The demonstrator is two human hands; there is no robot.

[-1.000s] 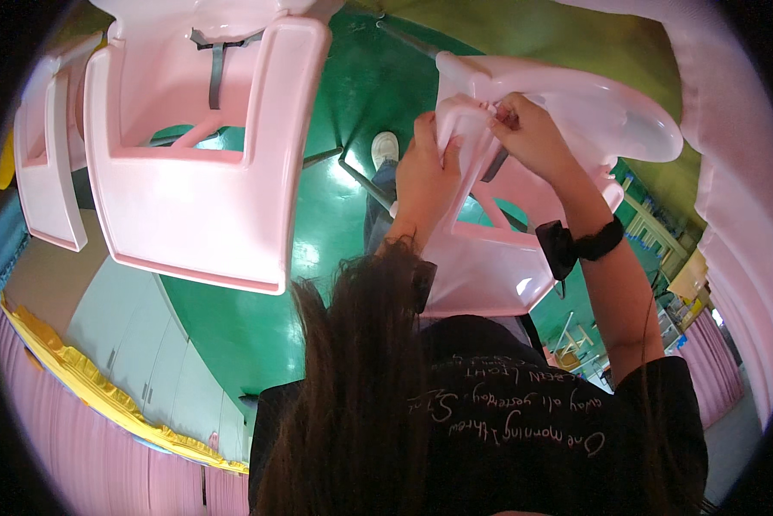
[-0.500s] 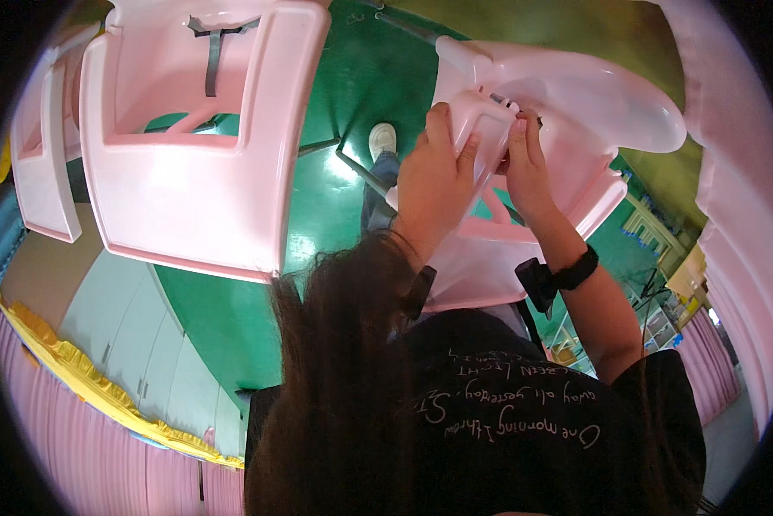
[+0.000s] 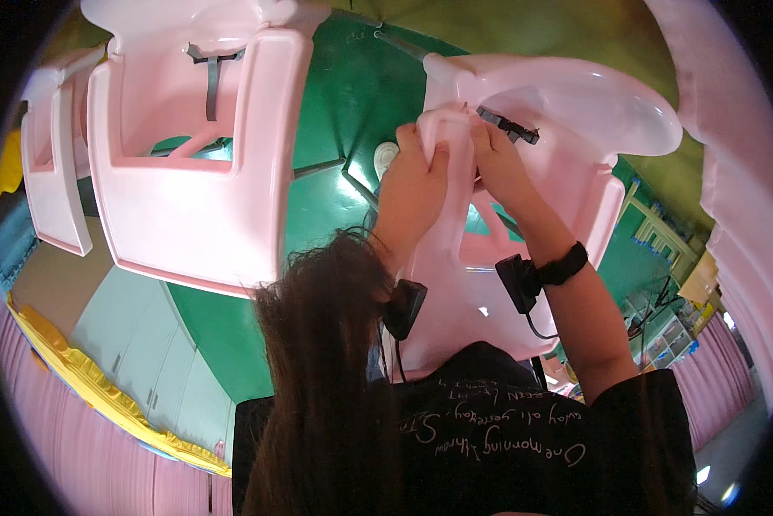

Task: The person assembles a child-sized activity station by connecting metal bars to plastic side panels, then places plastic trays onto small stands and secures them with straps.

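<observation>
In front of me stands a pink plastic high chair [image 3: 567, 95], with a tray [image 3: 481, 322] toward my body. My left hand [image 3: 415, 191] is closed over the outer side of the chair's left armrest [image 3: 452, 150], fingers near its far end. Against the inner side of that armrest, my right hand [image 3: 500, 163] is closed too, its fingertips mostly hidden. Just beyond the right fingers, a black strap with a buckle [image 3: 509, 126] lies at the seat back. Whether the right fingers pinch anything small cannot be made out.
Another pink high chair [image 3: 193, 215] with a black strap [image 3: 213, 86] stands to the left, and a further one [image 3: 55, 172] beyond it. Grey chair legs [image 3: 318, 168] spread over the green floor [image 3: 318, 224]. Pink curtain [image 3: 739, 155] hangs at right; pale cabinets [image 3: 137, 331] stand lower left.
Both hands have moved slightly left along with the view. My right hand has shifted inward against the armrest, and the black buckle strap now shows more fully beyond it.
</observation>
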